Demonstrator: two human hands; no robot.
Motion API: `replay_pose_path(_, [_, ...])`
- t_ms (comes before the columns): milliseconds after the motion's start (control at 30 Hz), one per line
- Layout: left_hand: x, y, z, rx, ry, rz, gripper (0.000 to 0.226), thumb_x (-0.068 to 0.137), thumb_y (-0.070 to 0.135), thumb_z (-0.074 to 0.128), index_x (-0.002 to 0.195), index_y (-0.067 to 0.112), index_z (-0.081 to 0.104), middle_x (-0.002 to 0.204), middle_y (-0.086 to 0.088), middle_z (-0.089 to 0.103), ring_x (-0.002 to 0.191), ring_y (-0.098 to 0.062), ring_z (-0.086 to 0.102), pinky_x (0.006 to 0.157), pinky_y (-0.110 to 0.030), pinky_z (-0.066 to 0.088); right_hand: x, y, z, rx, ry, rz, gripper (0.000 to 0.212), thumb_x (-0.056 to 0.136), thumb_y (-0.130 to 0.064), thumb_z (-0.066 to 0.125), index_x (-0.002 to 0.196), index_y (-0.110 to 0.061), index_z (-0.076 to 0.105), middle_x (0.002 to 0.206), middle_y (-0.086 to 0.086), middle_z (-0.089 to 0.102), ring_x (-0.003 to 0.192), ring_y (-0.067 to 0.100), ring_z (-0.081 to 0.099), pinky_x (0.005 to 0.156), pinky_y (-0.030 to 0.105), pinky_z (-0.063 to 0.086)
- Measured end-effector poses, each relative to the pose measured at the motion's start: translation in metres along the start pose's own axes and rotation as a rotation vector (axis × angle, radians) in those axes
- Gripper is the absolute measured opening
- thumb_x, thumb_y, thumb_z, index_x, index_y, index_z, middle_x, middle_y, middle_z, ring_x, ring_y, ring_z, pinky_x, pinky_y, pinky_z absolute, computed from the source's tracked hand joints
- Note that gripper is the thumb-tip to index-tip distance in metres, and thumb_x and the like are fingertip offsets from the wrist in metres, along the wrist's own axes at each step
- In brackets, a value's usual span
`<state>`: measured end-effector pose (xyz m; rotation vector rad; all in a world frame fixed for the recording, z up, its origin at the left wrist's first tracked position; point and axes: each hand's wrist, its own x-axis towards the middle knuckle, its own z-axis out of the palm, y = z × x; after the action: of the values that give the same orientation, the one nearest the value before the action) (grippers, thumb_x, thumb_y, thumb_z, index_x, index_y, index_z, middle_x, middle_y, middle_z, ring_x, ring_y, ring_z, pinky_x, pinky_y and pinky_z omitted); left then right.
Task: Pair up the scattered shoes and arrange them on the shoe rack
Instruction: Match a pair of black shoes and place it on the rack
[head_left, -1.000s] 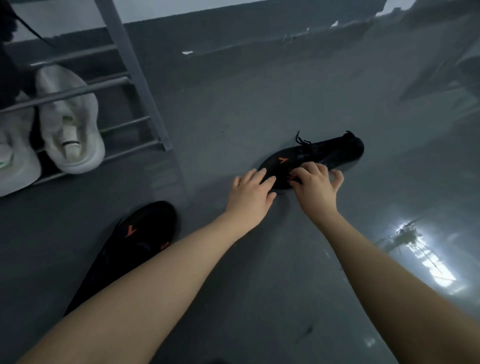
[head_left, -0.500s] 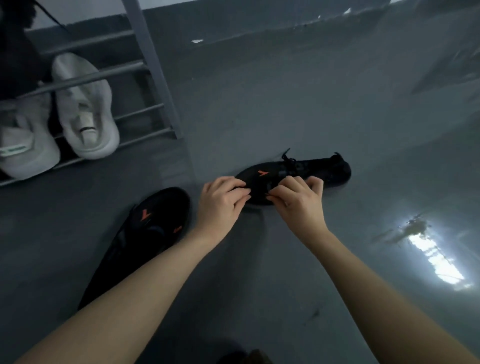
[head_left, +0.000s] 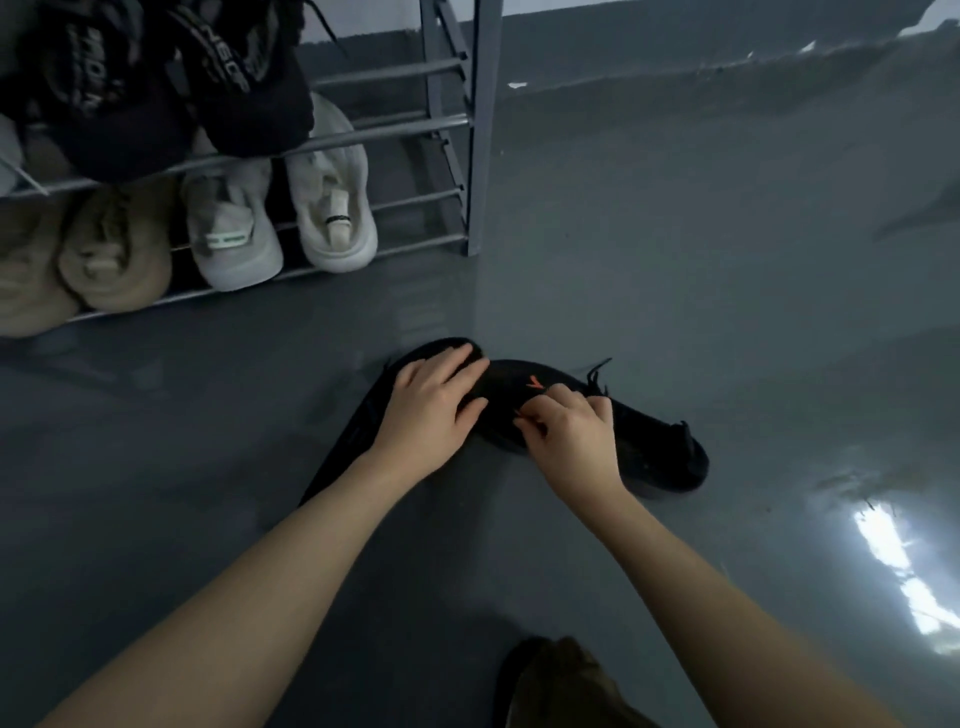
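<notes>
Two black shoes with orange marks lie on the grey floor with their toes close together. My left hand (head_left: 434, 408) rests on the toe end of the left black shoe (head_left: 358, 421), fingers spread over it. My right hand (head_left: 569, 431) pinches the upper of the right black shoe (head_left: 649, 441) near its laces, fingers curled. The grey metal shoe rack (head_left: 467, 156) stands at the upper left. My forearms hide part of the left shoe.
On the rack's bottom shelf sit a white pair (head_left: 332, 208) and a beige pair (head_left: 109, 254); black shoes (head_left: 244, 78) fill the shelf above. A brownish thing (head_left: 561, 686) shows at the bottom edge. Glare (head_left: 893, 556) marks the floor at right.
The right black shoe has been dragged left until its toe meets the other one. My left hand has moved off it onto the left shoe. The view has swung toward the rack.
</notes>
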<state>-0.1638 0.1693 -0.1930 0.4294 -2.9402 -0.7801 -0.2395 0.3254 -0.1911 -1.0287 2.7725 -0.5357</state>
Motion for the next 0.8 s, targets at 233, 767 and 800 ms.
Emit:
replay_pose_path(233, [-0.041, -0.02, -0.001, 0.305, -0.146, -0.263, 0.082, 0.081, 0.059, 0.054, 0.147, 0.035, 0.012, 0.155, -0.016, 0.009, 0.137, -0.037, 0.018, 0.108, -0.05, 0.017, 0.009, 0.032, -0.01, -0.259, -0.406, -0.123, 0.1, 0.065, -0.06, 0.068, 0.143, -0.047, 0.007, 0.155, 0.01, 0.008, 0.139, 0.037, 0.013, 0.107, 0.056, 0.014])
replay_pose_path(767, [-0.063, -0.018, -0.015, 0.194, 0.011, -0.656, 0.074, 0.076, 0.056, 0.061, 0.139, 0.028, 0.033, 0.116, -0.022, 0.049, 0.099, -0.038, 0.05, 0.073, -0.041, 0.044, -0.006, -0.001, 0.006, -0.112, -0.2, 0.221, 0.078, 0.074, -0.067, 0.057, 0.14, -0.045, 0.023, 0.127, 0.011, 0.035, 0.109, 0.035, 0.041, 0.075, 0.045, 0.048])
replay_pose_path(800, [-0.066, -0.017, -0.016, 0.182, 0.013, -0.675, 0.075, 0.077, 0.056, 0.06, 0.14, 0.028, 0.031, 0.119, -0.022, 0.048, 0.101, -0.039, 0.049, 0.075, -0.042, 0.044, -0.005, -0.013, 0.012, -0.071, -0.202, 0.286, 0.078, 0.074, -0.067, 0.056, 0.14, -0.044, 0.022, 0.125, 0.011, 0.036, 0.108, 0.034, 0.04, 0.074, 0.045, 0.048])
